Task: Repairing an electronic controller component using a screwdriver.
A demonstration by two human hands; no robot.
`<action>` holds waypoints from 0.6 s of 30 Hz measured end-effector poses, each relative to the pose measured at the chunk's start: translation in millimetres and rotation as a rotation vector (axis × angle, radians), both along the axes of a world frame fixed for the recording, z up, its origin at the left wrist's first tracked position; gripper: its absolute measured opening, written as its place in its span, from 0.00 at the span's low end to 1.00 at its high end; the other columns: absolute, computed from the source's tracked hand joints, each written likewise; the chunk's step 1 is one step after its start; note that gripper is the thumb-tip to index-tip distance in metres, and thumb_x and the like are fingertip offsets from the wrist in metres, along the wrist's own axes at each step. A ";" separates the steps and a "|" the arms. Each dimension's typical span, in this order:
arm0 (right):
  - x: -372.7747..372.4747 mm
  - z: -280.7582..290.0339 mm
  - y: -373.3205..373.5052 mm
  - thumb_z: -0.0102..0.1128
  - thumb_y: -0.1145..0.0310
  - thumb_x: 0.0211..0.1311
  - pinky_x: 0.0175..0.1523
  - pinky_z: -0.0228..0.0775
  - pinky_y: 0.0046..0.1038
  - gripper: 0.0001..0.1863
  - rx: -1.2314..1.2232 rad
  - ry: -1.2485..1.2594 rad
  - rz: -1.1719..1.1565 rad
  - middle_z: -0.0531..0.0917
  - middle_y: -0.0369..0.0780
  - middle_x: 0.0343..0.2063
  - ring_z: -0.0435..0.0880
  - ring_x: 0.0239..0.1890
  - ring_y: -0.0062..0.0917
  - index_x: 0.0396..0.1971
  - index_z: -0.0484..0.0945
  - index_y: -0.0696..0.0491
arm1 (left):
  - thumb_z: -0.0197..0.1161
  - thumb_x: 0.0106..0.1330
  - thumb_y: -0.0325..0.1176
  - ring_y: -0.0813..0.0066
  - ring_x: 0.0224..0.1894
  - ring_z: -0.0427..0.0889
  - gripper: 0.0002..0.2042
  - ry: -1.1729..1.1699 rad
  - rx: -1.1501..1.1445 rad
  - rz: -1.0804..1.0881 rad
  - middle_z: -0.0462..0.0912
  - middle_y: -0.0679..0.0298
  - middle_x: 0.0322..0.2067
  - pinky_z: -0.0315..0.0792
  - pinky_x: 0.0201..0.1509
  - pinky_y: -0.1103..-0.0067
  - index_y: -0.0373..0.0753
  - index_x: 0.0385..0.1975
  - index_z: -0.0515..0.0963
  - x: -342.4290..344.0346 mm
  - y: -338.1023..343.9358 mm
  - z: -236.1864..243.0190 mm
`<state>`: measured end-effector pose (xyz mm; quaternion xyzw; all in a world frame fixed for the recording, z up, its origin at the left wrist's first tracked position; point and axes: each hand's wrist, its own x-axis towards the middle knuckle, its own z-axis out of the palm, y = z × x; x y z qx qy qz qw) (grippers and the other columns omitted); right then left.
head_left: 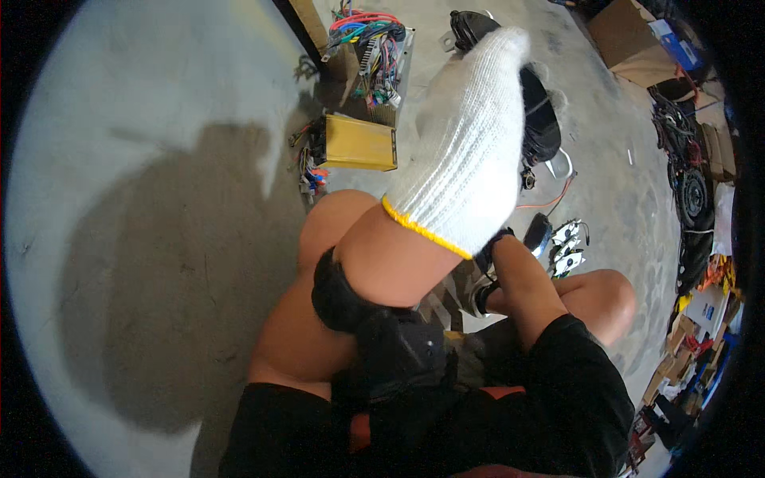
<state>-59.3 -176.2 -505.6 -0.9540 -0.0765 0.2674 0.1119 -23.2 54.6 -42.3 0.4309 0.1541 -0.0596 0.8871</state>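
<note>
A white knitted glove with a yellow cuff [478, 143] covers my left hand [502, 56], which is raised far forward across the middle. Its fingers are blurred and bent away, so their grip is hidden. Just behind the glove lies a black curved, shell-like part [540, 119], showing on its right side, and a black rounded piece with a metal tab [472, 30] shows above it. I cannot tell whether the hand touches either. My right forearm [526, 287] comes up from the right, with something black at the wrist [488, 248]; the right hand is mostly hidden behind the glove.
A gold metal box [360, 143] with wire plugs stands left of the glove, below a metal case with coloured wires [381, 76]. Small metal parts [567, 247] lie by my right knee. Cardboard boxes [633, 40], cables and clutter line the right side.
</note>
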 end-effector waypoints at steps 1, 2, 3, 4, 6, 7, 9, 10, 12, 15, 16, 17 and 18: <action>14.1 8.3 8.7 0.58 0.60 0.57 0.46 0.76 0.46 0.15 0.083 -0.053 -0.023 0.83 0.55 0.33 0.83 0.39 0.52 0.30 0.82 0.59 | 0.59 0.66 0.40 0.66 0.29 0.83 0.09 0.012 0.000 -0.004 0.81 0.62 0.28 0.78 0.34 0.71 0.41 0.37 0.75 5.1 -1.2 1.9; 27.6 18.1 16.9 0.58 0.60 0.57 0.46 0.76 0.46 0.15 0.089 -0.076 -0.027 0.83 0.55 0.33 0.83 0.39 0.52 0.30 0.82 0.59 | 0.59 0.66 0.40 0.67 0.29 0.83 0.09 0.022 0.004 -0.013 0.81 0.63 0.28 0.79 0.33 0.71 0.42 0.37 0.74 7.4 -5.3 3.1; 37.7 28.7 28.9 0.57 0.60 0.56 0.45 0.76 0.45 0.15 0.143 -0.118 -0.012 0.83 0.55 0.32 0.83 0.38 0.51 0.30 0.81 0.59 | 0.59 0.66 0.39 0.67 0.28 0.83 0.08 0.029 0.013 -0.011 0.81 0.63 0.27 0.79 0.32 0.71 0.42 0.37 0.74 10.0 -4.7 2.1; 52.5 45.5 -1.2 0.57 0.61 0.56 0.44 0.76 0.44 0.16 0.146 -0.183 -0.031 0.83 0.55 0.30 0.83 0.37 0.51 0.30 0.81 0.60 | 0.59 0.66 0.39 0.67 0.28 0.83 0.08 -0.006 -0.026 -0.051 0.81 0.63 0.27 0.79 0.32 0.71 0.42 0.37 0.74 12.9 -17.9 9.6; 92.1 61.4 -124.7 0.55 0.63 0.56 0.41 0.76 0.42 0.15 0.464 -0.365 -0.133 0.83 0.54 0.26 0.85 0.32 0.46 0.28 0.80 0.61 | 0.59 0.66 0.40 0.67 0.27 0.83 0.08 -0.075 -0.135 -0.137 0.80 0.64 0.27 0.79 0.32 0.71 0.43 0.36 0.74 23.9 -66.5 24.0; 92.7 93.2 -48.9 0.56 0.62 0.57 0.39 0.76 0.41 0.15 0.507 -0.349 -0.126 0.83 0.53 0.25 0.85 0.29 0.44 0.29 0.80 0.61 | 0.60 0.66 0.40 0.67 0.27 0.83 0.08 -0.041 -0.044 -0.061 0.80 0.64 0.27 0.79 0.32 0.70 0.43 0.35 0.73 28.3 -49.8 1.5; 94.6 197.3 31.2 0.58 0.62 0.57 0.36 0.76 0.38 0.16 0.562 -0.335 -0.206 0.84 0.50 0.23 0.85 0.26 0.40 0.31 0.81 0.61 | 0.60 0.66 0.42 0.68 0.27 0.81 0.09 0.000 -0.036 0.002 0.78 0.64 0.26 0.78 0.32 0.70 0.44 0.33 0.72 26.6 -23.5 -8.3; 96.2 233.1 26.6 0.60 0.61 0.57 0.35 0.76 0.37 0.16 0.583 -0.347 -0.318 0.84 0.49 0.23 0.85 0.25 0.37 0.32 0.81 0.61 | 0.60 0.66 0.41 0.69 0.27 0.80 0.09 0.081 -0.216 -0.014 0.77 0.65 0.26 0.77 0.31 0.69 0.45 0.33 0.72 25.7 -32.8 3.5; 90.2 295.5 29.0 0.64 0.59 0.58 0.34 0.76 0.35 0.17 0.636 -0.429 -0.410 0.84 0.45 0.22 0.85 0.24 0.31 0.34 0.82 0.61 | 0.60 0.66 0.41 0.69 0.27 0.79 0.08 0.055 -0.250 -0.034 0.76 0.65 0.26 0.76 0.31 0.69 0.46 0.32 0.72 35.8 -42.3 -0.4; 57.7 387.6 42.8 0.67 0.66 0.59 0.26 0.72 0.26 0.11 0.794 -0.410 -0.522 0.83 0.38 0.20 0.80 0.21 0.20 0.34 0.83 0.59 | 0.60 0.65 0.41 0.69 0.26 0.78 0.08 -0.007 -0.284 0.004 0.75 0.66 0.25 0.75 0.31 0.71 0.47 0.32 0.71 34.7 -48.8 -4.2; 52.0 400.7 33.9 0.67 0.68 0.59 0.26 0.71 0.24 0.10 0.891 -0.421 -0.569 0.83 0.36 0.21 0.79 0.20 0.18 0.35 0.83 0.59 | 0.60 0.65 0.43 0.67 0.26 0.77 0.09 0.019 -0.285 -0.049 0.75 0.66 0.25 0.74 0.31 0.68 0.48 0.31 0.71 35.9 -55.4 -4.4; 42.6 409.7 30.5 0.62 0.71 0.62 0.24 0.68 0.24 0.07 1.002 -0.446 -0.631 0.80 0.36 0.19 0.77 0.18 0.18 0.33 0.81 0.60 | 0.60 0.65 0.44 0.66 0.26 0.76 0.09 0.058 -0.271 -0.113 0.75 0.67 0.25 0.74 0.31 0.66 0.48 0.31 0.70 35.8 -56.3 -6.8; 27.4 425.0 30.8 0.64 0.67 0.63 0.23 0.68 0.23 0.10 1.077 -0.432 -0.684 0.80 0.36 0.20 0.75 0.17 0.18 0.35 0.81 0.60 | 0.60 0.65 0.45 0.65 0.25 0.76 0.10 0.101 -0.251 -0.176 0.74 0.67 0.24 0.73 0.31 0.65 0.49 0.31 0.70 29.3 -54.3 -4.6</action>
